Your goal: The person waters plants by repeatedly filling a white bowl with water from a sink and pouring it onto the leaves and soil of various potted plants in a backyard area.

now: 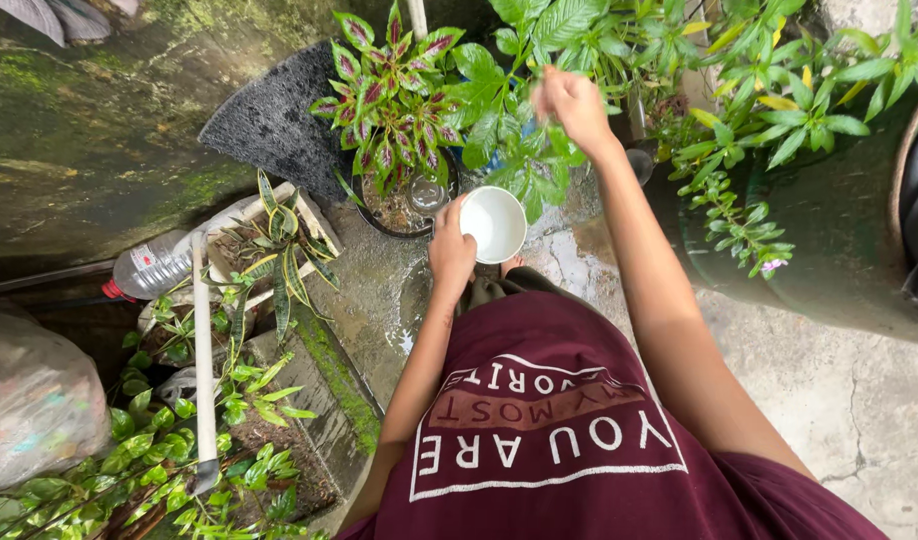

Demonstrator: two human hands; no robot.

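My left hand (451,250) grips a white cup (495,222) by its rim, its mouth turned up toward me. The cup is held low over wet concrete, just in front of a pot with red and green leaves (391,98). My right hand (571,102) reaches up into the green leafy plant (519,150) beside it, fingers closed among the leaves. Whether those fingers pinch a leaf is hidden by the foliage.
A clear plastic bottle with a red cap (151,266) lies at left by a striped-leaf plant in a wooden box (277,250). A white pipe (205,360) runs down through low greenery. A large green container (829,250) stands at right. A grey mat (275,122) leans behind the pots.
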